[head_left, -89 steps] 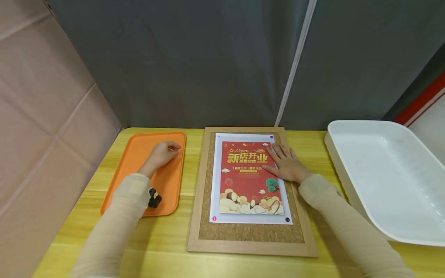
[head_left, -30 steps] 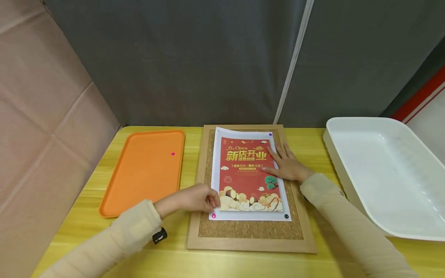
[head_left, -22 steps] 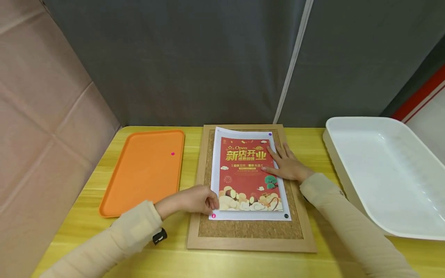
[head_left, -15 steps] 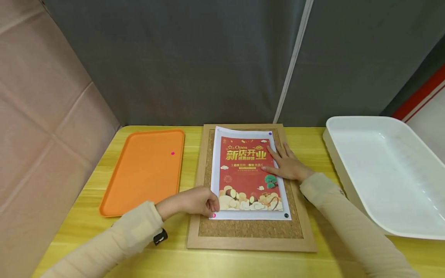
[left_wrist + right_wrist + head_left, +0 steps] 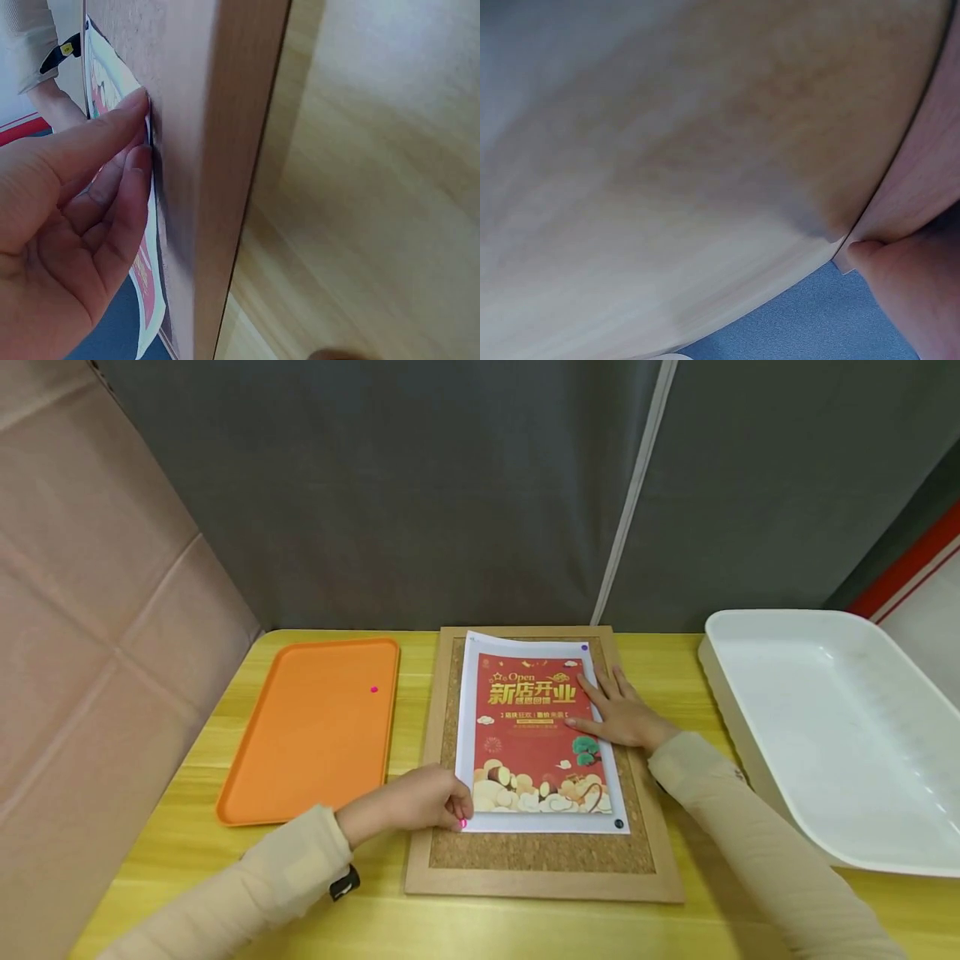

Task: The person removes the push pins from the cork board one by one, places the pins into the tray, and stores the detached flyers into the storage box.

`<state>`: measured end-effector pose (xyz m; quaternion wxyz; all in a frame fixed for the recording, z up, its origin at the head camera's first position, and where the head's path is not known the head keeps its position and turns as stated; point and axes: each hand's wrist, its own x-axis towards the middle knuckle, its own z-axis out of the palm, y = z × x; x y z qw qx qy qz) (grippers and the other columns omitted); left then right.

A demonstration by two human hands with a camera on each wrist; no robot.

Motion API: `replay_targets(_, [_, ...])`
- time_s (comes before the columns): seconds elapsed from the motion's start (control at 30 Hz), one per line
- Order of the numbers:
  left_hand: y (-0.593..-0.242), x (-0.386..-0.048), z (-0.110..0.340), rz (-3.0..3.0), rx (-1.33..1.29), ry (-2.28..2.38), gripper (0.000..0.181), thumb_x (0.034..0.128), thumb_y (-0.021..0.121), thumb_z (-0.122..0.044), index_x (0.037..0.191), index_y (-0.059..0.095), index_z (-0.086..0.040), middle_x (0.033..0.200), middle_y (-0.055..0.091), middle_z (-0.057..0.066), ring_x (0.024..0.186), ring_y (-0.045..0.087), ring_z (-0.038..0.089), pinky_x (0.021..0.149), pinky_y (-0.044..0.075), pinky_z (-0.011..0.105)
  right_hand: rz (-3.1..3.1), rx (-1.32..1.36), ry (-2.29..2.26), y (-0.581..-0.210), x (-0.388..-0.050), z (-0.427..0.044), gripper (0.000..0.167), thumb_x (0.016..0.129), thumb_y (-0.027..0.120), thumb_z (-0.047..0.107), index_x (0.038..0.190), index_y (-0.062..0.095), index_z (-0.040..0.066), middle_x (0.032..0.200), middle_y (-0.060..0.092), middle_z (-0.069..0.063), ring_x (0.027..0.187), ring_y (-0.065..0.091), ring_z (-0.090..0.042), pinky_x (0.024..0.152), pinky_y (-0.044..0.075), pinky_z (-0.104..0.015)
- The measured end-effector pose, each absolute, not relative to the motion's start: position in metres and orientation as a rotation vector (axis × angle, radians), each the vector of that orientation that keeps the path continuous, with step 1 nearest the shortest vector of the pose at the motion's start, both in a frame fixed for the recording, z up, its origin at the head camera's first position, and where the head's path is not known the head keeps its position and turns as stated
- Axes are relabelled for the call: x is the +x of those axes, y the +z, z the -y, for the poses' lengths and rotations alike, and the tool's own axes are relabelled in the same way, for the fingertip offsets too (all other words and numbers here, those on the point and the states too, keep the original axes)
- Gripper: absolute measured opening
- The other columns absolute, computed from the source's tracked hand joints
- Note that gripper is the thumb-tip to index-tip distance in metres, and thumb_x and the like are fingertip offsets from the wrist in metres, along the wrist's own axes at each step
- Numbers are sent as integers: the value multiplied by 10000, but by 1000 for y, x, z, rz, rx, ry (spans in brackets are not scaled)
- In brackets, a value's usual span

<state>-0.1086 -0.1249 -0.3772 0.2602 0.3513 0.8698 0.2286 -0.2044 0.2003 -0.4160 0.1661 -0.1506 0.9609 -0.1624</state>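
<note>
A red poster on a white sheet [image 5: 528, 760] lies on a wood-framed corkboard [image 5: 540, 853]. The thumb and curled fingers of my left hand [image 5: 423, 797] pinch at the pink pin [image 5: 462, 823] in the sheet's lower left corner. In the left wrist view, the left hand [image 5: 52, 195] has its fingertips at the sheet's edge and hides the pin. My right hand [image 5: 626, 718] rests flat, fingers spread, on the sheet's right side and the frame. A purple pin [image 5: 585, 647] sits upper right, a black one [image 5: 618, 823] lower right. The sheet's upper left corner curls up.
At the left, an orange tray [image 5: 300, 743] holds a small pink pin [image 5: 374, 689]. A large white tub [image 5: 832, 735] stands at the right. Behind the wooden table [image 5: 360, 927] hangs a dark grey curtain [image 5: 412, 502].
Since three seconds ago, my left hand has moved from above the orange tray to the sheet's lower left corner. The upper left corner has lifted. My right hand has stayed in place.
</note>
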Motion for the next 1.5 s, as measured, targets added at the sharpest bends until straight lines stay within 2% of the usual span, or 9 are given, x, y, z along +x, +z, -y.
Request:
replay_targets(0.33, [-384,-109,124,-2387,1055,530,75,793,762,-152,827,706,-114,766,690,-48,682,546,-30,677,470,139,-2733,-419,-449,-417,-205,-202,938,869,479,661,1553,45,188,1605,-103,-188,1451,-155,-450,1128,136,-681])
replay_targets(0.57, [-383,-113,125,-2355,1062,505,86,793,760,-173,818,697,-120,743,669,-59,664,513,-37,661,449,132,-2737,-430,-454,-416,-205,-201,944,871,496,641,1552,58,157,1602,-94,-204,1445,-138,-470,1127,156,-675])
replay_targets(1.0, [-383,-112,127,-2356,1065,497,73,800,748,-164,823,697,-117,742,658,-67,662,500,-30,655,441,138,-2735,-422,-446,-417,-205,-201,950,861,488,662,1553,40,192,1605,-109,-186,1448,-143,-460,1117,177,-681])
replay_targets(1.27, [-385,-112,129,-2334,1121,519,47,824,727,-153,844,692,-128,746,658,-73,669,497,-51,655,439,123,-2732,-424,-458,-418,-206,-201,957,859,492,664,1553,43,181,1605,-99,-191,1446,-139,-469,1119,177,-678])
replay_targets(1.5, [-385,-113,128,-2295,1120,527,67,807,739,-169,829,683,-141,734,640,-90,666,487,-61,661,443,117,-2732,-426,-460,-419,-206,-203,956,862,488,665,1553,41,180,1605,-106,-190,1445,-143,-469,1122,166,-678])
